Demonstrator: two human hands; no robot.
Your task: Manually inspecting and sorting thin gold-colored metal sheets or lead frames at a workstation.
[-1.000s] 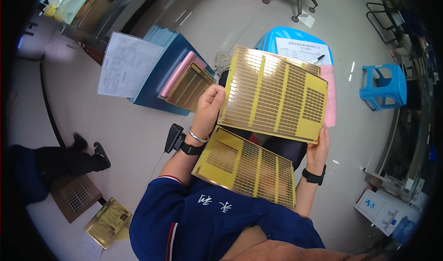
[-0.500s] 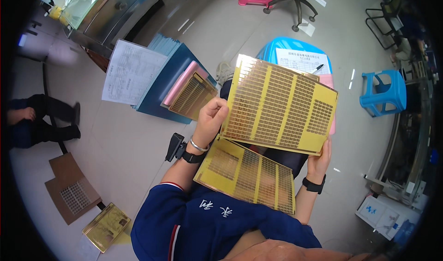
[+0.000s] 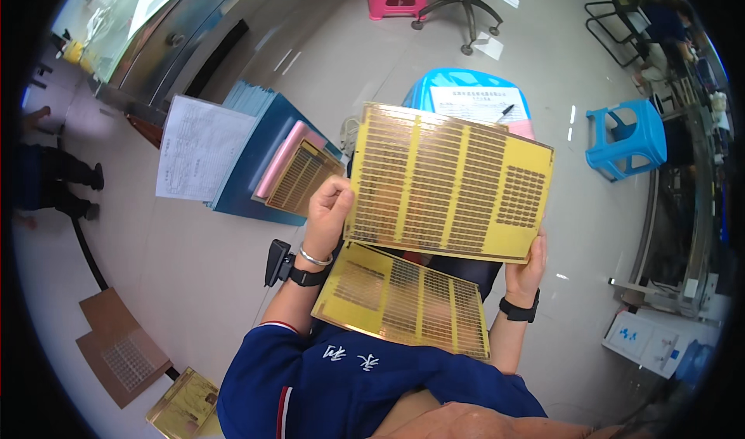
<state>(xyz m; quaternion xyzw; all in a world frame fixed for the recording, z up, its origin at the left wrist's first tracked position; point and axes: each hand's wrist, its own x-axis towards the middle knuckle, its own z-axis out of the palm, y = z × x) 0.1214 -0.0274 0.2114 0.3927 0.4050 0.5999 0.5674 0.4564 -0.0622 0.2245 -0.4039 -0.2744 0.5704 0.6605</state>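
Observation:
A yellow circuit board panel (image 3: 450, 183), covered in rows of small dark copper-toned patterns, is held up in front of me. My left hand (image 3: 331, 210) pinches its left edge, fingers curled. At the lower right corner my right hand (image 3: 530, 264) grips it, with some fingers hidden behind the panel. Below it a second yellow circuit board panel (image 3: 403, 303) of the same kind lies tilted across my lap, close to my chest. Neither hand touches that one.
A blue stool (image 3: 434, 88) ahead bears a paper form (image 3: 473, 101), a black pen (image 3: 505, 113) and something pink. On the left, a dark blue stack (image 3: 233, 175) carries papers, a pink slab (image 3: 291, 148) and more panels (image 3: 306, 176). Another blue stool (image 3: 627, 140) stands right. A person (image 3: 58, 175) is far left.
My view has shifted, so the surroundings sit farther left. Both hands keep their hold on the upper panel, which has tilted slightly. The person at far left has changed posture.

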